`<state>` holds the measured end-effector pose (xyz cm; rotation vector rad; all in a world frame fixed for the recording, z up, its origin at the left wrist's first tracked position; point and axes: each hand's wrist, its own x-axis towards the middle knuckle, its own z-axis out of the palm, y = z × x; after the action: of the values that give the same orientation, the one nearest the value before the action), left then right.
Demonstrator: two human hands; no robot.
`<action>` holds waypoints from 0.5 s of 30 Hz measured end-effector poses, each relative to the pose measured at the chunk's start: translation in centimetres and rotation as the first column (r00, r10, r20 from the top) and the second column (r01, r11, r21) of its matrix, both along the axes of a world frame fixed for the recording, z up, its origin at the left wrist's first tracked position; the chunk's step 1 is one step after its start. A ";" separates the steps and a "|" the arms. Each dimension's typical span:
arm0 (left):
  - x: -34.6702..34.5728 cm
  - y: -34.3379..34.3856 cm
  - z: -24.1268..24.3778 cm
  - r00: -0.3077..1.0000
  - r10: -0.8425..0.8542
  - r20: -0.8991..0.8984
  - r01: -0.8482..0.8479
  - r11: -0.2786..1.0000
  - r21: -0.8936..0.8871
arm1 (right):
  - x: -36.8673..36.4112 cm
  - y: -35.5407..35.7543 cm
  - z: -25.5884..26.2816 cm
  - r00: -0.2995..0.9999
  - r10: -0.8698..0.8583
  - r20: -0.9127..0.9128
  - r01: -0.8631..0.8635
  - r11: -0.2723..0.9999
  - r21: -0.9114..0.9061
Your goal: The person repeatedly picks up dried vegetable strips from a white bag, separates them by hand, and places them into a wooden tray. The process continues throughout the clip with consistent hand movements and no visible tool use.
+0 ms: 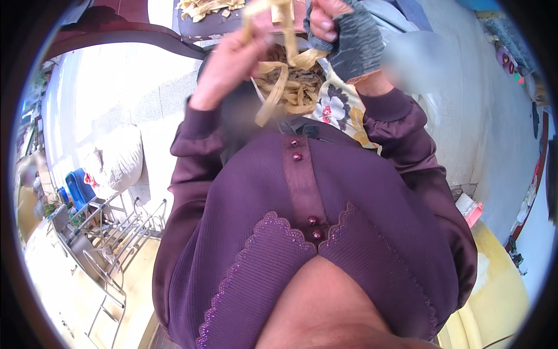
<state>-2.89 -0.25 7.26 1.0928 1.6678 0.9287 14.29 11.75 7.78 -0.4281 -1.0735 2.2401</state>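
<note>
My bare left hand (237, 61), blurred by motion, is closed on a flat tan strip (289, 39) that looks like dried plant fibre. The strip rises above the fingers, bends over at the top edge and drops between my hands. My right hand (338, 32) wears a grey fingerless fabric glove (359, 41). Its fingers are curled, and whether they grip the strip cannot be told. Another loose length (273, 94) hangs below my left hand. Under both hands, a heap of curled tan strips (301, 89) fills a container whose rim is mostly hidden.
Flat tan pieces (211, 8) lie on a dark surface (205, 29) ahead. Flower-printed cloth (342, 107) hangs beside the heap. At left are a white sack (120, 157), a blue plastic chair (79, 187) and a metal tube frame (109, 244). A pink-edged container (471, 211) stands at right.
</note>
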 end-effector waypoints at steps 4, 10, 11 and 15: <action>1.3 -1.1 -7.6 0.743 -0.172 -0.647 0.209 0.978 -0.021 | -0.5 -1.2 -2.1 0.933 -0.302 0.197 0.180 0.864 0.470; 4.3 0.4 -3.2 0.516 0.170 0.840 -0.094 0.985 -0.143 | -1.4 -3.0 -4.1 0.901 -0.434 0.016 0.014 0.067 0.998; 4.2 0.7 -3.3 0.436 0.194 0.879 -0.167 0.977 -0.133 | -1.6 -3.3 -4.5 0.927 -0.375 0.023 0.047 0.175 0.984; 2.0 0.9 -6.8 0.095 0.192 0.977 -0.153 0.972 -0.176 | -1.7 -4.2 -5.6 0.943 -0.321 0.083 0.030 0.333 0.942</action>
<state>-0.86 0.63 0.43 -0.0158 0.5608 1.3457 12.57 7.52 2.15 -0.2806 -2.1172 1.0183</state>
